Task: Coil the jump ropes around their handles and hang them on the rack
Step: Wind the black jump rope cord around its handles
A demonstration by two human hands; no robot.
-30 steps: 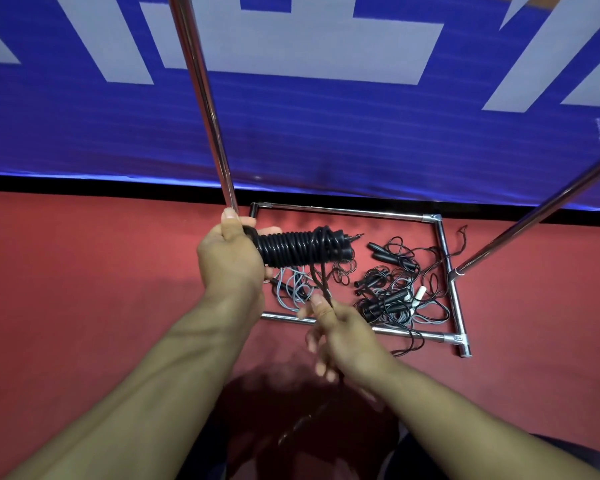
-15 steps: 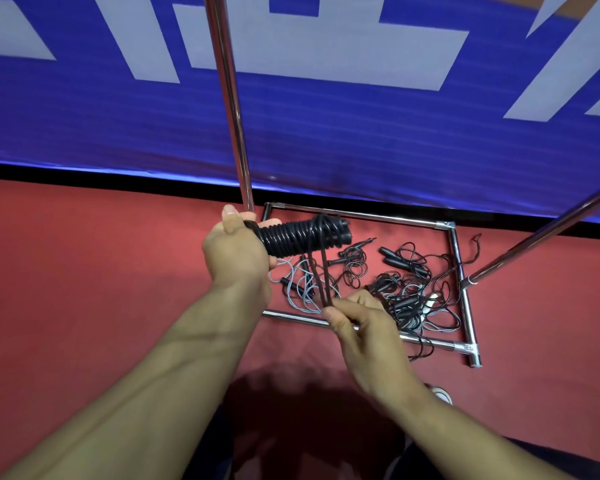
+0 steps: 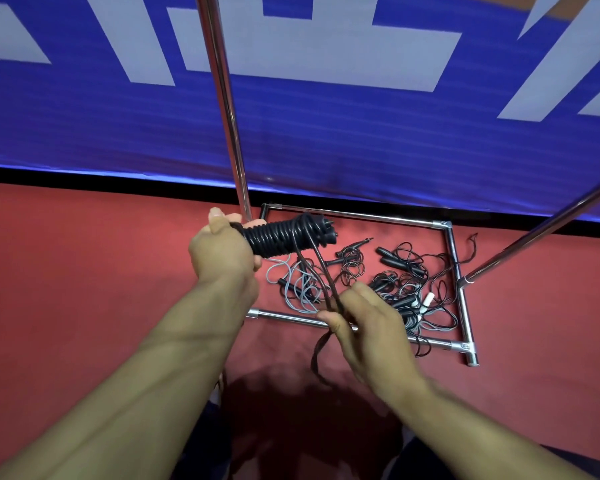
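Observation:
My left hand grips the handles of a black jump rope, held level, with the rope wound in tight coils around them. Two loose strands run down from the coil's right end to my right hand, which pinches them between thumb and fingers; the doubled tail hangs below it. The chrome rack stands right behind, its upright pole just past my left hand. Inside its floor frame lies a tangle of loose jump ropes, black and grey.
The rack's base bars form a rectangle on the red floor. A slanted chrome bar crosses at the right. A blue banner with pale shapes hangs behind the rack. My dark-clothed legs show at the bottom edge.
My right hand has drawn the loose strands down and a little right, now pinching them lower, while the left hand kept the coiled handles level. The view has shifted slightly.

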